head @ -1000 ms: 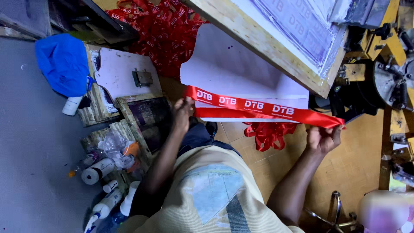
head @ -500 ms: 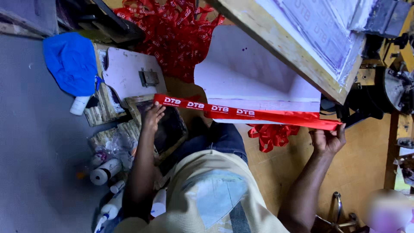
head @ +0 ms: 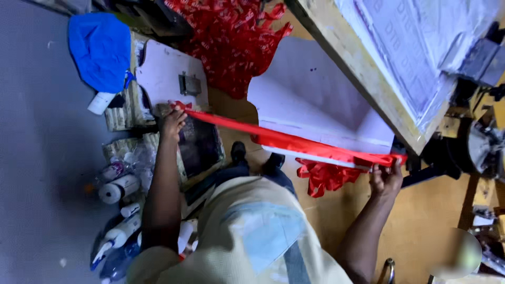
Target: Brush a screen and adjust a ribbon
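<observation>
Two hands engaged on one red ribbon strip (head: 294,138), stretched taut between them. Left hand (head: 171,122) closed on strip end, at lower edge of white clipboard-like board (head: 167,76) with metal clip (head: 190,84). Right hand (head: 385,178) closed on opposite strip end, just below corner of wooden-framed printing screen (head: 363,79). Strip running diagonally, higher at left hand, lower at right hand, crossing near edge of white flat platen (head: 310,100). Strip middle lying against platen edge; contact elsewhere along strip not determinable.

Large heap of red ribbons (head: 231,37) beyond platen, near top of view. Smaller bunch of red ribbons (head: 323,176) below platen, near right hand, on orange-brown floor (head: 421,231).

Blue cloth (head: 100,50) beside board, well apart from strip. White roll (head: 118,189) and white squeeze bottles (head: 117,236) grouped near left forearm, on grey floor (head: 37,158). Dark flat panel (head: 197,147) directly under strip, just beside left hand.

Pale yellow shirt (head: 236,236) filling lower centre of view. Dark shoes (head: 255,158) visible between panel and platen. Metal machine parts (head: 484,147) at far right, partly blurred; type not determinable.
</observation>
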